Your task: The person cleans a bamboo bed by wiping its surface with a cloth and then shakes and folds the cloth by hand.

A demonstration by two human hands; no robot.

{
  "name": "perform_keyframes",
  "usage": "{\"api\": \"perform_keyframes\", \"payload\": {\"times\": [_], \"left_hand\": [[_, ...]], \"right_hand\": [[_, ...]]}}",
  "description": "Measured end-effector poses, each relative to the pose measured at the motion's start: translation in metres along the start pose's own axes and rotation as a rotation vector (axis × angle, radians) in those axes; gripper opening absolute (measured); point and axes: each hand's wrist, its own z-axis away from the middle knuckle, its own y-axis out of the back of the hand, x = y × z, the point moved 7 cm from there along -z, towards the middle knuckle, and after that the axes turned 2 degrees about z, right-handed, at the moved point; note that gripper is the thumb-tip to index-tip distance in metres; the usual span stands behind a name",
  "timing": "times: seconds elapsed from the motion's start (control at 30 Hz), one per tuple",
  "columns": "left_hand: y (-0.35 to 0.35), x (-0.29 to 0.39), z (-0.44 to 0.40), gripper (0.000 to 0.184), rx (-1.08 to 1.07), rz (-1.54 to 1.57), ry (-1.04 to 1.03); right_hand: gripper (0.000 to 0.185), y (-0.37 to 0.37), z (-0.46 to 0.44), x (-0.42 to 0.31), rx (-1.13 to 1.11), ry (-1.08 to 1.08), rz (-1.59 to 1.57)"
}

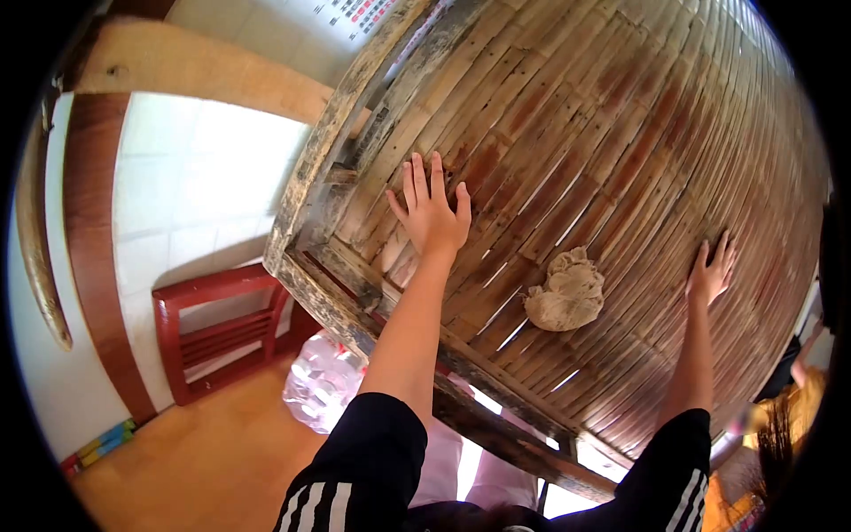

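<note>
My left hand point(432, 213) lies flat with fingers spread on the bamboo slat surface point(523, 151), close to its wooden frame at the left. Further right, my right hand point(712, 268) rests on the slats, fingers apart and nothing held. Between the two hands, nearer to me, a crumpled beige cloth point(566, 291) sits on the bamboo, touched by neither hand. Reddish-brown stains mark parts of the slats, and narrow gaps show between some of them.
A red wooden chair point(222, 282) stands by the white wall at the left. Clear plastic bottles point(321, 381) are below the frame's corner. Part of another person point(793, 359) shows at the right edge. A calendar point(355, 13) is at the top.
</note>
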Motion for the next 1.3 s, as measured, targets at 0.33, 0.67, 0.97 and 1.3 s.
{"api": "perform_keyframes", "payload": {"times": [0.33,0.67,0.97,1.3], "left_hand": [[-0.001,-0.002,-0.004,0.060,-0.043,-0.062,0.061],[-0.002,-0.005,-0.003,0.061,-0.035,-0.073,0.088],[0.003,-0.003,-0.002,0.057,0.023,-0.066,0.057],[0.001,-0.001,-0.002,0.057,0.039,-0.108,0.041]], "right_hand": [[0.058,0.010,-0.002,-0.007,-0.032,0.046,-0.010],[0.032,0.128,0.164,-0.198,-0.336,0.664,-0.723],[0.028,0.124,0.167,-0.229,-0.113,0.880,-0.638],[0.020,0.126,0.041,-0.237,-0.066,0.520,-0.457]]}}
